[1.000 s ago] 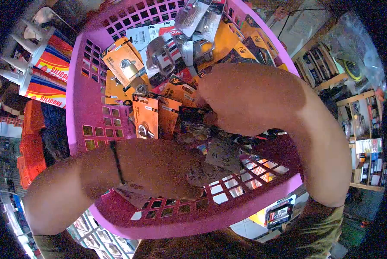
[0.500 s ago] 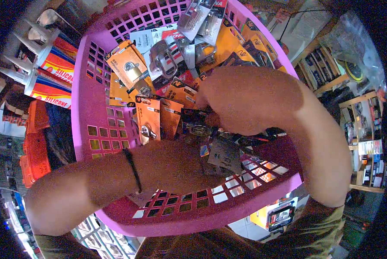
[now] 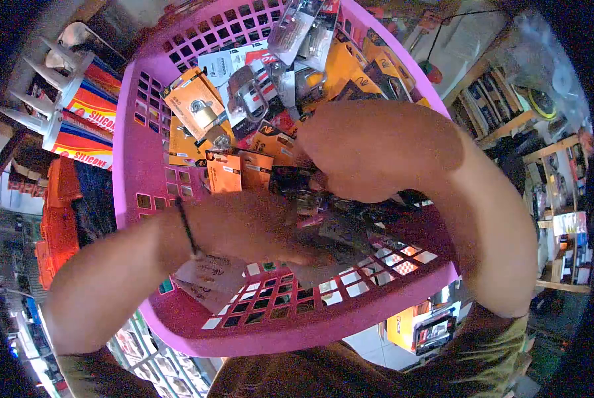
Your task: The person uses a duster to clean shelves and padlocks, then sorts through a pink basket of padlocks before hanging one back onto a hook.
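Note:
A pink plastic basket (image 3: 290,345) full of carded packages stands in front of me, and both my hands are inside it. My left hand (image 3: 257,229), with a dark band at the wrist, reaches in from the left. Its fingers stretch over a grey card (image 3: 343,239) near the basket's front wall; their tips are dim and blurred. My right hand (image 3: 350,159) bends in from the right, its fingers curled down among dark packages that hide the tips. Around them lie an orange carded padlock (image 3: 200,109), a large grey padlock in clear packaging (image 3: 249,93) and orange cards (image 3: 224,172).
Silicone tubes (image 3: 84,132) with white nozzles stand left of the basket, above orange boxes (image 3: 58,205). Racks of packaged goods (image 3: 562,212) line the right side. A pale card (image 3: 207,278) lies inside the basket near its front left. A boxed item (image 3: 429,328) is below the basket.
My left hand has moved up and left, uncovering the pale card at the basket's front left. The grey card looks darker and partly covered. My right hand has barely moved.

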A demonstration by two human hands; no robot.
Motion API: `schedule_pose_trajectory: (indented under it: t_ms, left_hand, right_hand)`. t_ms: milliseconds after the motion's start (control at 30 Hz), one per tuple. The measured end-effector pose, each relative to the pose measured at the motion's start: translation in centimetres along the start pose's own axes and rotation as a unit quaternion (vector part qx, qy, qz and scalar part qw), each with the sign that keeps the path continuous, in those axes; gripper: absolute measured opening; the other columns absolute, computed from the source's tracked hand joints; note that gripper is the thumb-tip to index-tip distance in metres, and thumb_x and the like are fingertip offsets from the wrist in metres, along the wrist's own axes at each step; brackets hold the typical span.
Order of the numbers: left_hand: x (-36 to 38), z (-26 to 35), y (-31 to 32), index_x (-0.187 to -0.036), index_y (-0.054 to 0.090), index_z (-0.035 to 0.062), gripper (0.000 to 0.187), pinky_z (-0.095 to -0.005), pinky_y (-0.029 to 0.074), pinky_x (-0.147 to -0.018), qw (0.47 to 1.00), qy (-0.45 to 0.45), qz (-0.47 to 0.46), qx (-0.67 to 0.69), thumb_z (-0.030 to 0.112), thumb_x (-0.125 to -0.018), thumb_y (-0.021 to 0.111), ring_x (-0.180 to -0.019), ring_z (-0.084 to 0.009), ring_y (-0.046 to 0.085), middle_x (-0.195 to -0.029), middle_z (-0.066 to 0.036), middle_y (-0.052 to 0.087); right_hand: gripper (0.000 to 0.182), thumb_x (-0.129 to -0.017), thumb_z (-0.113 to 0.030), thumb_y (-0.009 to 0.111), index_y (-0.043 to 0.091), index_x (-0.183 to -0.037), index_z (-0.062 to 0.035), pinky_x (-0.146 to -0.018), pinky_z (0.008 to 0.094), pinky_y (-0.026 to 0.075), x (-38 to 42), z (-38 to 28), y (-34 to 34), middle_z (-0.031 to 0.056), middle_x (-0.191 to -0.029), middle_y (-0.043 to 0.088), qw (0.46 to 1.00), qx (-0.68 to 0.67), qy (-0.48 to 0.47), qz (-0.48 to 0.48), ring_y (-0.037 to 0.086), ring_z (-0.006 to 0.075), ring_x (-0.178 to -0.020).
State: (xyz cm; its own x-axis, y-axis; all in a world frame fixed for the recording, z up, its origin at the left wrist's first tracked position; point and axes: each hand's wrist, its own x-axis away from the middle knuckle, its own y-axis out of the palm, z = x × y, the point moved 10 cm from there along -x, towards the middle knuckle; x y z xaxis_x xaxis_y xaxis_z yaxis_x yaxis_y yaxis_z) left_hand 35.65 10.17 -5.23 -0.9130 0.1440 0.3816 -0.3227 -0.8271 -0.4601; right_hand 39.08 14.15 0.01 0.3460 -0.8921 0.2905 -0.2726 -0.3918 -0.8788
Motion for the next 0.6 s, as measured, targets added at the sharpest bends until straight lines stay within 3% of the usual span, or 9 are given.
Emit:
schedule_pose_trajectory:
  t_ms: [67, 167, 233, 267, 333, 467, 533, 567, 600]
  left_hand:
    - [0.2, 0.4, -0.2, -0.109, 0.053, 0.0114, 0.044, -0.0318, 0.045, -0.079, 0.998, 0.030, -0.010, -0.053, 0.039, -0.077, 0.059, -0.088, -0.0210, 0.057, -0.099, -0.015, 0.057]
    - [0.6, -2.6, 1.6, -0.103, 0.056, 0.0065, 0.038, -0.0294, 0.045, -0.073, 0.977, -0.134, -0.091, 0.142, 0.035, -0.077, 0.059, -0.079, -0.0167, 0.057, -0.088, -0.010, 0.059]
    - [0.8, 3.8, -1.1, -0.096, 0.058, 0.0025, 0.027, -0.0272, 0.045, -0.066, 0.988, 0.117, 0.013, 0.097, 0.024, -0.080, 0.057, -0.069, -0.0125, 0.056, -0.074, -0.005, 0.058]
    - [0.8, 3.7, -0.8, -0.096, 0.058, 0.0025, 0.027, -0.0272, 0.045, -0.066, 0.988, 0.116, 0.012, 0.097, 0.024, -0.080, 0.057, -0.069, -0.0125, 0.056, -0.074, -0.005, 0.058]
    - [0.5, 1.4, -1.9, -0.095, 0.058, 0.0013, 0.021, -0.0267, 0.045, -0.065, 0.986, 0.023, 0.092, 0.136, 0.016, -0.080, 0.056, -0.068, -0.0124, 0.056, -0.070, -0.003, 0.058]
    - [0.9, 0.0, -3.2, -0.092, 0.059, 0.0021, 0.016, -0.0277, 0.045, -0.063, 0.975, -0.013, 0.169, 0.141, 0.012, -0.079, 0.056, -0.066, -0.0123, 0.056, -0.074, -0.005, 0.060]
    - [2.3, 3.8, -5.2, -0.085, 0.062, 0.0016, 0.012, -0.0285, 0.045, -0.059, 0.952, 0.135, 0.262, -0.079, 0.009, -0.078, 0.055, -0.062, -0.0124, 0.056, -0.071, -0.008, 0.060]
    - [2.7, 4.0, -5.3, -0.085, 0.062, 0.0016, 0.012, -0.0285, 0.045, -0.059, 0.952, 0.135, 0.261, -0.081, 0.009, -0.078, 0.055, -0.062, -0.0124, 0.056, -0.071, -0.008, 0.060]
    - [2.7, 2.9, -5.3, -0.081, 0.062, 0.0011, 0.011, -0.0290, 0.045, -0.057, 0.967, 0.025, 0.241, -0.083, 0.008, -0.078, 0.054, -0.060, -0.0133, 0.056, -0.069, -0.009, 0.060]
  right_hand:
    - [0.020, -0.069, -0.009, 0.054, 0.062, -0.085, -0.0016, -0.068, 0.0421, 0.048, -0.1, 0.1, 0.1, 0.0208, -0.078, 0.060, 1.000, 0.019, 0.013, -0.010, 0.060, 0.0343, -0.076]
    - [0.021, -0.068, -0.008, 0.054, 0.062, -0.086, -0.0019, -0.068, 0.0421, 0.047, -0.1, 0.1, 0.2, 0.0208, -0.078, 0.060, 0.999, 0.028, 0.012, -0.014, 0.059, 0.0344, -0.076]
    - [0.021, -0.068, -0.008, 0.054, 0.062, -0.086, -0.0020, -0.068, 0.0421, 0.047, 0.0, 0.1, 0.1, 0.0208, -0.078, 0.060, 1.000, 0.018, -0.001, -0.008, 0.059, 0.0345, -0.076]
    - [0.022, -0.067, -0.007, 0.053, 0.062, -0.087, -0.0020, -0.068, 0.0421, 0.047, 0.1, -0.2, 0.0, 0.0209, -0.078, 0.060, 0.999, 0.026, -0.021, -0.009, 0.059, 0.0346, -0.076]
    - [0.024, -0.066, -0.007, 0.053, 0.062, -0.087, -0.0019, -0.068, 0.0421, 0.047, 0.3, -0.6, 0.0, 0.0211, -0.077, 0.060, 0.999, 0.033, -0.040, -0.010, 0.059, 0.0347, -0.076]
    - [0.021, -0.064, -0.007, 0.053, 0.062, -0.081, -0.0011, -0.065, 0.0429, 0.047, 0.4, -1.3, -0.5, 0.0216, -0.073, 0.059, 0.996, 0.031, -0.083, 0.021, 0.059, 0.0356, -0.072]
    - [0.020, -0.063, -0.008, 0.053, 0.062, -0.079, -0.0012, -0.064, 0.0432, 0.047, 0.4, -1.8, -0.6, 0.0216, -0.072, 0.059, 0.993, 0.031, -0.113, 0.031, 0.059, 0.0358, -0.071]
    - [0.019, -0.064, -0.010, 0.053, 0.063, -0.078, -0.0013, -0.064, 0.0436, 0.047, 0.2, -1.4, -0.6, 0.0216, -0.071, 0.059, 0.995, 0.043, -0.082, 0.038, 0.059, 0.0360, -0.070]
    - [0.018, -0.064, -0.012, 0.054, 0.063, -0.076, -0.0013, -0.064, 0.0440, 0.047, 0.1, -0.8, -0.7, 0.0215, -0.070, 0.059, 0.996, 0.056, -0.049, 0.045, 0.059, 0.0362, -0.069]
